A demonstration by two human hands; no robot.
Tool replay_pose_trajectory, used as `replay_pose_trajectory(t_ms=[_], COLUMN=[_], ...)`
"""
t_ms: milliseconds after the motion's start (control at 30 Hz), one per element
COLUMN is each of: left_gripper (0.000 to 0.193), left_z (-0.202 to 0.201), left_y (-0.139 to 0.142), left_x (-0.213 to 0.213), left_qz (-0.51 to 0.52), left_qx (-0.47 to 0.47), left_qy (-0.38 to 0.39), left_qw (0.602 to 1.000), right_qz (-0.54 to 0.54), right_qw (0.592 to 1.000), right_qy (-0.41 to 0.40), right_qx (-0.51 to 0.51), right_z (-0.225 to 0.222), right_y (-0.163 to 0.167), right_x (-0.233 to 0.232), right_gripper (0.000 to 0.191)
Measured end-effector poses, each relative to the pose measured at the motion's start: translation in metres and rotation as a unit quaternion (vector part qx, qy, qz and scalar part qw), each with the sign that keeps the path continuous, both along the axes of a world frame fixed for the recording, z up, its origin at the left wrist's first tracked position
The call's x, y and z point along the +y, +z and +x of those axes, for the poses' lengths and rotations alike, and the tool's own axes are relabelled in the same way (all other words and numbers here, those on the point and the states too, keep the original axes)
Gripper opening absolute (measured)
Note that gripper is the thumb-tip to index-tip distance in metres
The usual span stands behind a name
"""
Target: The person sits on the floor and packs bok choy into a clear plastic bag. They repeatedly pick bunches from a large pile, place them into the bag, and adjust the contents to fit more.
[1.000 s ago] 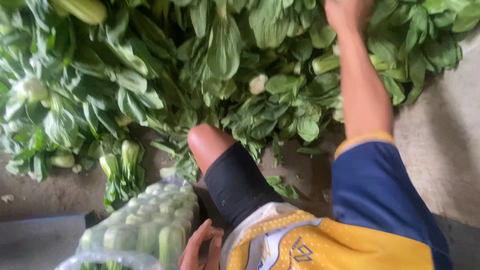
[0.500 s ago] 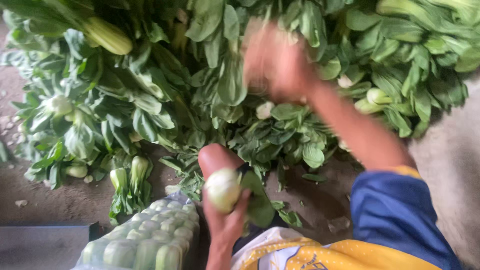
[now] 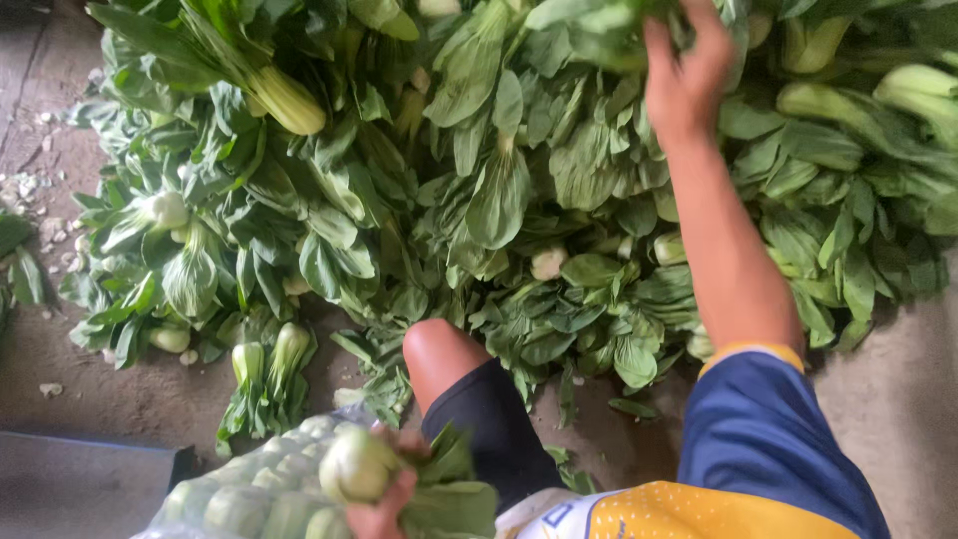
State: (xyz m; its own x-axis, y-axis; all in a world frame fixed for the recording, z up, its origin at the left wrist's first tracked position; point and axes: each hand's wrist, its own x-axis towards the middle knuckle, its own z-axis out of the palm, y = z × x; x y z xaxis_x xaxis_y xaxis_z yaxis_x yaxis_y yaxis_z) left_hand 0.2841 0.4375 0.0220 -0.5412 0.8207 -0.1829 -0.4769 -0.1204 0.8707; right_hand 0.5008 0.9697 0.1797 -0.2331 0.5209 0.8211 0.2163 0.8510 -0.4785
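The person crouched over a broad heap of leafy green bok choy (image 3: pixel 519 200) spread across the bare concrete floor (image 3: pixel 898 399), one bare knee (image 3: pixel 439 354) pushing in at the heap's near edge. The right hand (image 3: pixel 684 75) was stretched out to the far side of the heap, fingers (image 3: pixel 659 50) curled in among the leaves; whether it actually had hold of a stalk I could not tell, since the leaves hid the fingertips. The left hand (image 3: pixel 384 499) was down low by the person's body, closed around a single head of bok choy with a pale round base (image 3: pixel 357 464), its dark leaves trailing off towards the right. Just beside that hand, at the near edge of the floor, sat a clear plastic bag packed with pale green bok choy bases (image 3: pixel 249 489) lined up in rows. A couple of loose small heads (image 3: pixel 269 374) lay on the floor between the bag and the heap. The person wore a blue and yellow jersey (image 3: pixel 758 469).
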Motion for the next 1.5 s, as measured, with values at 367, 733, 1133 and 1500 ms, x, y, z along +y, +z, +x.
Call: replay_pose_trajectory(t_ms=[367,733,1133,1500], left_gripper=[0.045,0.055,0.061,0.084], left_z=[-0.022,-0.056,-0.059,-0.088], left_y=[0.011,0.099,0.106,0.193], left_x=[0.135,0.047,-0.028,-0.056], left_qz=[0.317,0.11,0.112,0.192], left_qx=[-0.286,0.185,0.177,0.109], left_qy=[-0.087,0.031,0.065,0.03], left_qw=[0.9,0.976,0.976,0.975], right_qz=[-0.256,-0.318,0.19,-0.075], right_qw=[0.856,0.838,0.876,0.881], right_qy=[0.427,0.362,0.2,0.306], right_qx=[-0.139,-0.257,-0.395,-0.354], right_z=[-0.025,-0.125,-0.167,-0.161], right_y=[-0.066,0.005,0.054,0.135], right_x=[-0.252,-0.311,-0.38,-0.331], right_gripper=[0.042,0.068,0.073,0.069])
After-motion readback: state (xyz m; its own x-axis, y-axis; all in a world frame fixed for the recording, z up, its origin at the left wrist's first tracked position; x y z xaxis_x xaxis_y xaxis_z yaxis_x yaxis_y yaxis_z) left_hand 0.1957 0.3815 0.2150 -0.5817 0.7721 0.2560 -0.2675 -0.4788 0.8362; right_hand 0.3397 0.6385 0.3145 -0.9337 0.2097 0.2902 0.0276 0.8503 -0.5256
